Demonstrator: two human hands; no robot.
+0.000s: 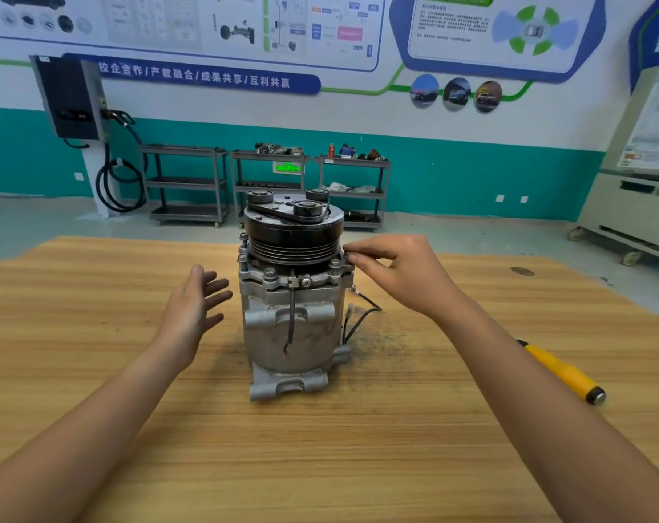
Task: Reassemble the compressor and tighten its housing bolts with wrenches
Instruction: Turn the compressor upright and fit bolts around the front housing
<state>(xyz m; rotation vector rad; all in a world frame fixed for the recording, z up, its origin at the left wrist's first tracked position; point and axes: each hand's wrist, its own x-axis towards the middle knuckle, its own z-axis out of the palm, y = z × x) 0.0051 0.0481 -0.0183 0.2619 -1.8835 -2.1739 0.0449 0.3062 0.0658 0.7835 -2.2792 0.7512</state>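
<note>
A grey metal compressor [294, 334] stands upright in the middle of the wooden table [320, 447], its black grooved pulley [296, 239] on top. Several housing bolts [270, 274] stick up around the flange under the pulley. My right hand [399, 273] reaches over the compressor's right side, and its fingertips pinch a bolt at the flange's right edge. My left hand [194, 307] hovers just left of the housing with its fingers straight and spread, holding nothing and not touching the metal. Black wires [362, 318] hang from the right side of the body.
A yellow-handled tool [564, 371] lies on the table to the right, partly behind my right forearm. Dark grime marks the wood around the compressor's base. Beyond the table stand grey shelf carts [188, 183], a wall-mounted charger with cable [71, 98] and a cabinet [637, 205] at right.
</note>
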